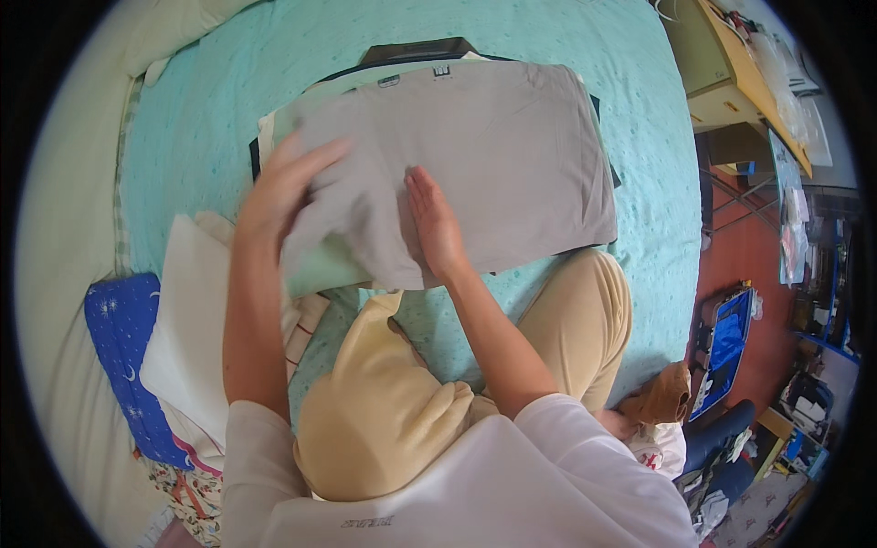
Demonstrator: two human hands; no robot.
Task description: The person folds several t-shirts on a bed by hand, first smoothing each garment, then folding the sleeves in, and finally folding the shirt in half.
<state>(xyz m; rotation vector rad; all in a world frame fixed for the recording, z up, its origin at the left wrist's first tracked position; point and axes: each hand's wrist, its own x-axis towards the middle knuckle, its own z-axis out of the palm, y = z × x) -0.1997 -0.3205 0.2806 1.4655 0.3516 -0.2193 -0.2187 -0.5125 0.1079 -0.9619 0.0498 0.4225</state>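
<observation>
A grey garment (514,157) lies spread on top of a stack of garments on the bed. Its left part is blurred, lifted or folding over near my left hand (288,185). That hand is blurred too, with fingers apart; whether it grips the cloth I cannot tell. My right hand (430,222) rests flat on the grey cloth near its middle, fingers extended and close together. Beneath it, a light green garment (329,267) shows at the lower left, and dark and cream edges stick out around the stack.
The bed bears a turquoise sheet (651,240). White cloth (188,308) and blue moon-patterned cloth (127,356) lie at the left. Brown cloth (664,394) is beside my knee. An open suitcase (726,342) is on the floor at right, below a wooden desk (760,82).
</observation>
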